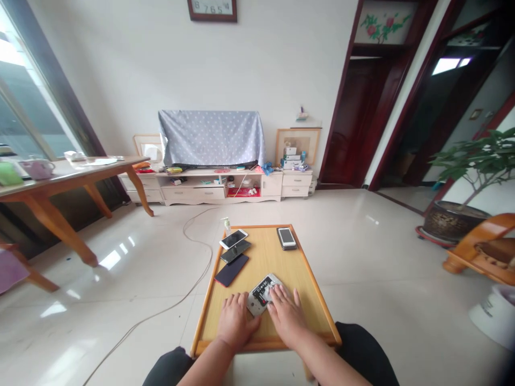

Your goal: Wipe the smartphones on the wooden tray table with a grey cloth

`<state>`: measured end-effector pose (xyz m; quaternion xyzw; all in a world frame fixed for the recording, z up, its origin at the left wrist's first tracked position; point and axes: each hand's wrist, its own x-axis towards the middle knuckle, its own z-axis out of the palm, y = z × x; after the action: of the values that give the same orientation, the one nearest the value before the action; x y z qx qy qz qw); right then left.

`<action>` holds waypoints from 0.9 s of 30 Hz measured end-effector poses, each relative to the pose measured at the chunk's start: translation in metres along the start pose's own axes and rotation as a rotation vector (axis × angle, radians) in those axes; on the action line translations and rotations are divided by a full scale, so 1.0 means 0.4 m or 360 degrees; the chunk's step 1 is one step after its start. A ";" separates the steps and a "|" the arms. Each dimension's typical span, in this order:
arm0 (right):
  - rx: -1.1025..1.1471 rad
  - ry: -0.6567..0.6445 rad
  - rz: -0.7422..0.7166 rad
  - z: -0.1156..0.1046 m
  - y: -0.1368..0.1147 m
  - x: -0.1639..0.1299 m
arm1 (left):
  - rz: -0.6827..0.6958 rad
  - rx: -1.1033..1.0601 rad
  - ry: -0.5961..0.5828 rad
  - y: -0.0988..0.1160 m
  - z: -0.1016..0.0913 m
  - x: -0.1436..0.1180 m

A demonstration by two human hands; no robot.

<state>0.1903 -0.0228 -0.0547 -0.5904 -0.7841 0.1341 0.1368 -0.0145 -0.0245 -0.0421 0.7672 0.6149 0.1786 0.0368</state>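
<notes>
An opened phone [257, 296], its back cover off and the black battery with white print showing, lies slantwise near the front of a small wooden table. My left hand [236, 321] rests at its lower left, index finger and thumb against the edges around the near corner. Over its right part lies my right hand [286, 316], fingers stretched out and the little finger spread away. A pale patch shows by those fingertips; I cannot make out what it is. Farther left are a dark blue phone [232, 270], a black phone [235, 252] and a white-framed phone [234, 239].
Stacked phones [286, 238] lie at the table's [269, 254] far right corner. A small clear bottle [227, 226] stands at its far left corner. A cable [193, 289] runs over the floor on the left. A potted plant [456, 217] and a wooden chair [483, 249] stand right.
</notes>
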 end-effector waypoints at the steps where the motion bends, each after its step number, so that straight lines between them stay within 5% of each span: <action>1: 0.0021 0.0002 -0.0027 0.002 -0.002 -0.015 | 0.0007 0.0019 -0.0012 0.002 -0.001 0.002; 6: 0.0147 0.0088 -0.0015 -0.009 0.021 -0.057 | 0.0049 0.0092 -0.0085 0.014 -0.012 0.010; 12: 0.0225 0.0481 0.0205 -0.041 0.076 -0.044 | -0.0006 0.0077 -0.0218 0.026 -0.026 0.030; 16: 0.0134 0.0720 0.0102 -0.066 0.083 -0.025 | -0.0153 -0.0084 -0.0252 0.016 -0.035 0.045; 27: 0.0072 0.0404 -0.0304 -0.081 0.026 0.069 | -0.0273 -0.0769 -0.0271 -0.002 -0.104 0.066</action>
<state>0.2042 0.0079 -0.0271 -0.5221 -0.8098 0.0623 0.2602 -0.0236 -0.0057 0.0025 0.6934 0.6120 0.2514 0.2855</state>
